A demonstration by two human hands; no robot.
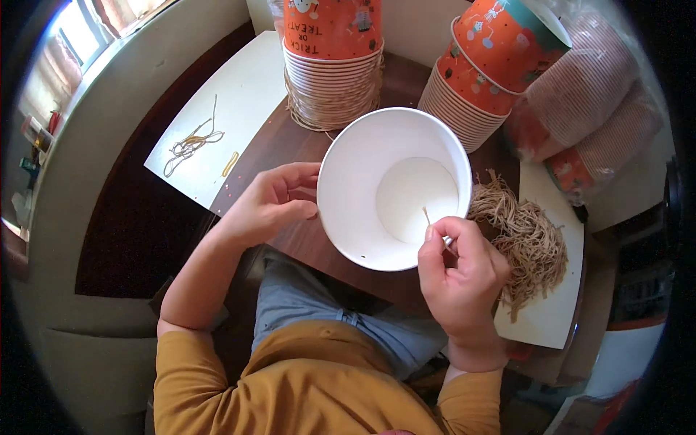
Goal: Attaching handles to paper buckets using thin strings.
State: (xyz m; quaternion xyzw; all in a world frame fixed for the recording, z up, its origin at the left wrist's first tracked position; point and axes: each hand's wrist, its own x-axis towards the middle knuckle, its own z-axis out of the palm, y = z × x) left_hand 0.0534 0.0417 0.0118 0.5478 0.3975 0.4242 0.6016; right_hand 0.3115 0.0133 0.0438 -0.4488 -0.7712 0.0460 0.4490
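The right hand [462, 272] pinches a short tan string end [426, 215] between thumb and forefinger, held just inside the rim of a white paper bucket [362, 196]. The left hand [272, 203] curls around the bucket's outer wall, fingers closed on it, so the bucket tilts with its mouth facing up toward the person. Beside the right hand, a heap of tan twine pieces [525, 235] lies on a white board [547, 319]. Behind the bucket stand two stacks of orange printed buckets [333, 43], one upright, one leaning [482, 65]. The surface is a dark brown wooden table [286, 141]; a second white board [232, 109] to the left carries loose string scraps [190, 145]. A bright window [80, 32] lies at far left.
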